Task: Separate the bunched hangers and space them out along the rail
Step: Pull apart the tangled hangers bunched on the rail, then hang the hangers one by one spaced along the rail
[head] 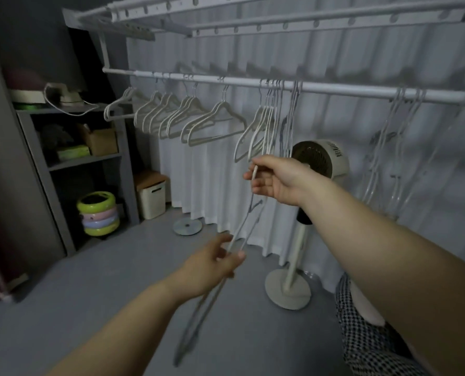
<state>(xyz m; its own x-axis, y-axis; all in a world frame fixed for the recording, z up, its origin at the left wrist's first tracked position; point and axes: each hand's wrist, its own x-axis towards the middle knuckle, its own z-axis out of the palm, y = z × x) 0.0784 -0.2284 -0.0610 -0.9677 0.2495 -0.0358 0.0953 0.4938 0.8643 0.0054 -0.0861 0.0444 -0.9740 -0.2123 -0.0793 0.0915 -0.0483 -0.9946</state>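
Hangers: white, strung in groups along the rail, up above and beyond both hands. Behind the hands, pale pleated curtain down to the floor. Left of the left hand, well apart, grey shelf unit with boxes; at its foot, stack of coloured rings. Just beyond and right of the right hand, standing fan, head partly behind that wrist. Directly above the right hand, tight bunch of hangers, hooks crowded together on the rail; further right, another bunch; off to the upper left, smaller clusters set apart from one another. Between the two hands, below the rail, thin hangers, count unclear, slanting down toward the camera, lower end blurred. Right hand: pinches their upper end between thumb and fingertips. Left hand: grips the wires lower down, between thumb and curled fingers.
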